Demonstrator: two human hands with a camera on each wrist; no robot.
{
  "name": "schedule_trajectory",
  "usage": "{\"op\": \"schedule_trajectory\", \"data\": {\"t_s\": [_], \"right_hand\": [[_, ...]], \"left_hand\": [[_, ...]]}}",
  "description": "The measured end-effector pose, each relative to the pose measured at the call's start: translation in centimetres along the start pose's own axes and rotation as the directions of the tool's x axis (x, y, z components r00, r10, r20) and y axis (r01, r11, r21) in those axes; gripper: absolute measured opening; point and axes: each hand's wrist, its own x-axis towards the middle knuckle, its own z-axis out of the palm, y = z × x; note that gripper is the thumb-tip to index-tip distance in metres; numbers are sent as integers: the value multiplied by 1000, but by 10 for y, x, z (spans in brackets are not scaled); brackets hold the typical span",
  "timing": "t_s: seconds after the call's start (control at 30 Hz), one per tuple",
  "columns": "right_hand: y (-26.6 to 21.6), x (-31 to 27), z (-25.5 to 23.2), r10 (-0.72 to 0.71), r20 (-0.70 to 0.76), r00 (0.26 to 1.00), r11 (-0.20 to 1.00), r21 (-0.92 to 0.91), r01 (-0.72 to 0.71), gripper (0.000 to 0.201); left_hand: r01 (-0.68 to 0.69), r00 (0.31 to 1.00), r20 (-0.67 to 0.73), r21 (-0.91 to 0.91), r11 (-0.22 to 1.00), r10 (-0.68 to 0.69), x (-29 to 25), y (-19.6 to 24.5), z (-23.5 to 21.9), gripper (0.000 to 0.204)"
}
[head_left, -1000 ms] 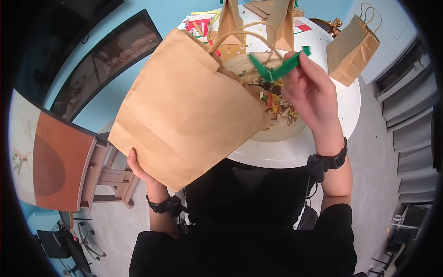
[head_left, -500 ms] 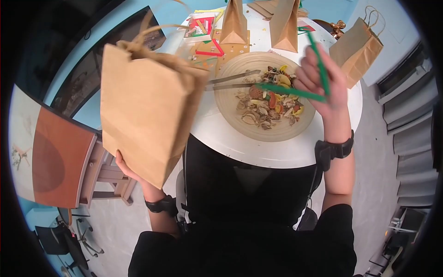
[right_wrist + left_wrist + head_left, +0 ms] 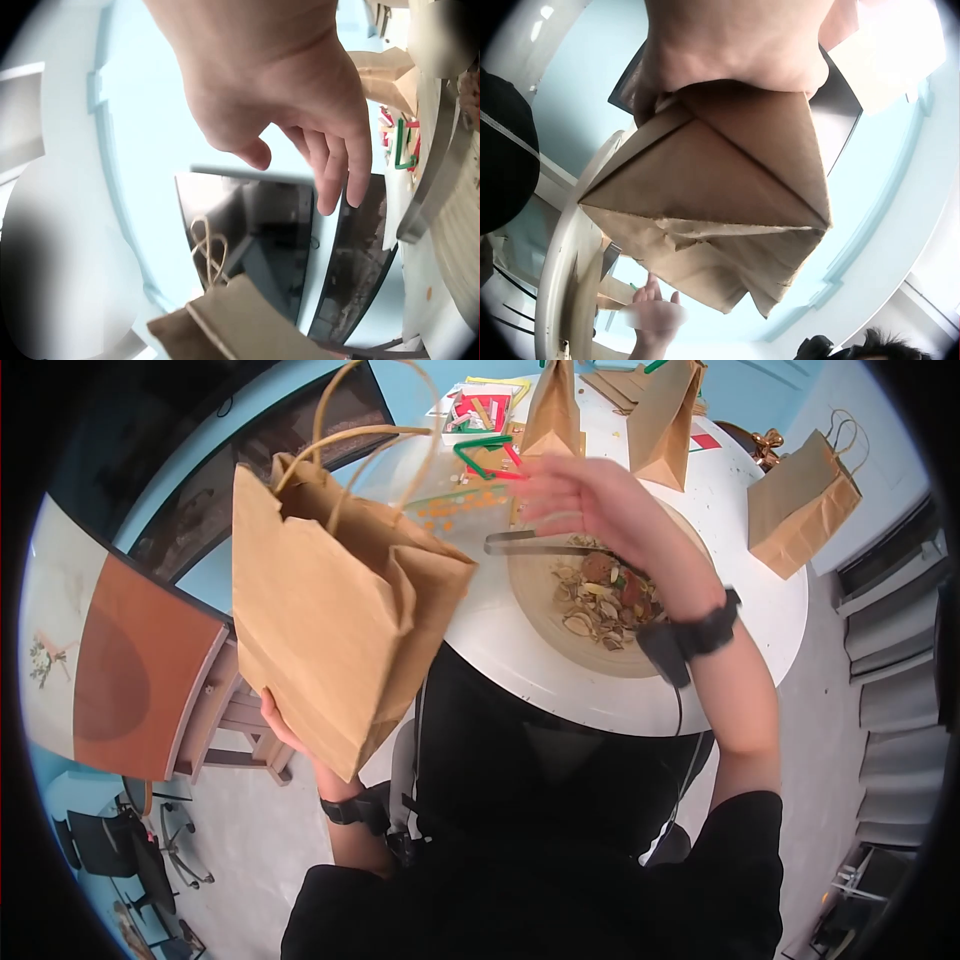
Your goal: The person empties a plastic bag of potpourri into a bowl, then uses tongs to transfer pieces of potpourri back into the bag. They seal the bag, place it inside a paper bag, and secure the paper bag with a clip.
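My left hand grips a brown paper bag low down near its base, holding it tilted left of the table. The bag's mouth gapes at the top, and its twisted paper handles stand up. In the left wrist view, the same hand covers part of the bag's folded base. My right hand is over the table, fingers extended, holding nothing. Just beyond its fingertips, a thin green V-shaped strip lies near a red one.
On the white round table, a large plate carries shells and wood-like bits, with metal tongs across its rim. Paper bags stand behind, another at right. A small box sits at the back left.
The green strip has left my right hand and lies on the table; that hand has swung left over the plate. The bag has moved left off the plate and stands more upright in my left hand.
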Motion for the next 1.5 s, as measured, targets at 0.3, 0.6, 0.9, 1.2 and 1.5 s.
{"op": "schedule_trajectory", "data": {"t_s": [0.3, 0.6, 0.9, 1.2, 1.5], "right_hand": [[6, -108, 53, -142, 36, 989, 903, -405, 144, 26], [44, -188, 29, -20, -298, 955, 953, -293, -72, 26], [104, -262, 26, -382, -607, 697, 882, -465, 78, 22], [160, -309, 50, -135, -522, 842, 758, 493, 427, 50], [184, -308, 59, -29, -562, 827, 728, 555, 403, 43]], "left_hand": [[135, 988, 69, 20, 991, -136, -2, -14, 21, 69], [266, 950, 169, 5, 964, -263, -3, -8, 26, 68], [230, 868, 346, 355, 906, -356, -9, -6, 102, 64], [-2, 698, 340, 881, 474, -630, -76, 33, 281, 63], [-282, 557, 456, 890, 358, -694, -94, 33, 314, 69]]}}
